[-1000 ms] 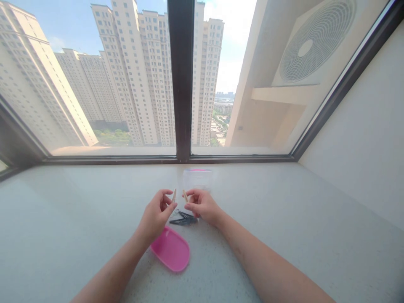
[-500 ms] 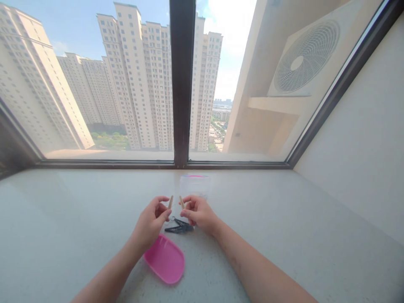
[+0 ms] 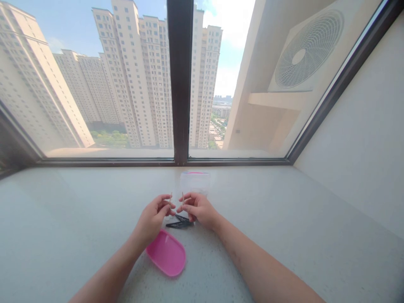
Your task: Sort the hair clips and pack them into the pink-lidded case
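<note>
My left hand [image 3: 154, 216] pinches a slim beige hair clip [image 3: 171, 199] between thumb and fingers, its thin edge facing me. Close beside it, my right hand [image 3: 202, 210] grips a second beige hair clip [image 3: 182, 198] the same way, with a small gap between the two clips. Black snap hair clips [image 3: 178, 225] lie in a small heap on the sill just below both hands. A shallow pink dish [image 3: 167, 256] rests nearer to me, its upper left edge partly behind my left wrist.
A clear zip bag [image 3: 195, 180] with a pink seal lies behind my right hand, partly covered by it. The pale stone sill [image 3: 78, 210] runs up to the dark window frame [image 3: 181, 162], with a white wall [image 3: 356, 155] on the right.
Both beige hair clips have turned from showing their flat side to nearly edge-on. The hands stay close together. The whole view has shifted slightly upward.
</note>
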Tool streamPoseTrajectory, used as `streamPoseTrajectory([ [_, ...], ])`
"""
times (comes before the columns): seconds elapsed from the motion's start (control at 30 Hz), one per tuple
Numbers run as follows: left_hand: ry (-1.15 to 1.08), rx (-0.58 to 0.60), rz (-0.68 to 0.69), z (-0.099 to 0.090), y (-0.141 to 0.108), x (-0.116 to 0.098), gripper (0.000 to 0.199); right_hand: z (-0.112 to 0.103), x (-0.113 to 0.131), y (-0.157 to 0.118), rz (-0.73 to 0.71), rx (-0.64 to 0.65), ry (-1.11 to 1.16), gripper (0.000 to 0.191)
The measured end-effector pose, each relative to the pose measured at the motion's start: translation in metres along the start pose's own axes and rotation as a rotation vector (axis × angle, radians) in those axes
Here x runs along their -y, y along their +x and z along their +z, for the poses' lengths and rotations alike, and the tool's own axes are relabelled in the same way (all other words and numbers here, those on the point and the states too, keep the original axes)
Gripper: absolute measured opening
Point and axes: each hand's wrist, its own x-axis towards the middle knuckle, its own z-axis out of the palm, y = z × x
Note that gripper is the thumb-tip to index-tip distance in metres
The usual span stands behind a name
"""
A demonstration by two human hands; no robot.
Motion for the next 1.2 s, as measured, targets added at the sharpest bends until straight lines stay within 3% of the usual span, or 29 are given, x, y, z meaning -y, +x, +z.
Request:
streamPoseTrajectory([
  [0.23, -0.019, 0.026, 0.008, 0.000, 0.001, 0.006, 0.031, 0.002, 0.004, -0.001, -0.002, -0.011, -0.001, 0.027],
  [1.2, -0.144, 0.011, -0.050, 0.003, -0.003, -0.006, 0.033, -0.006, -0.002, -0.001, -0.008, 0.025, 0.086, 0.027],
])
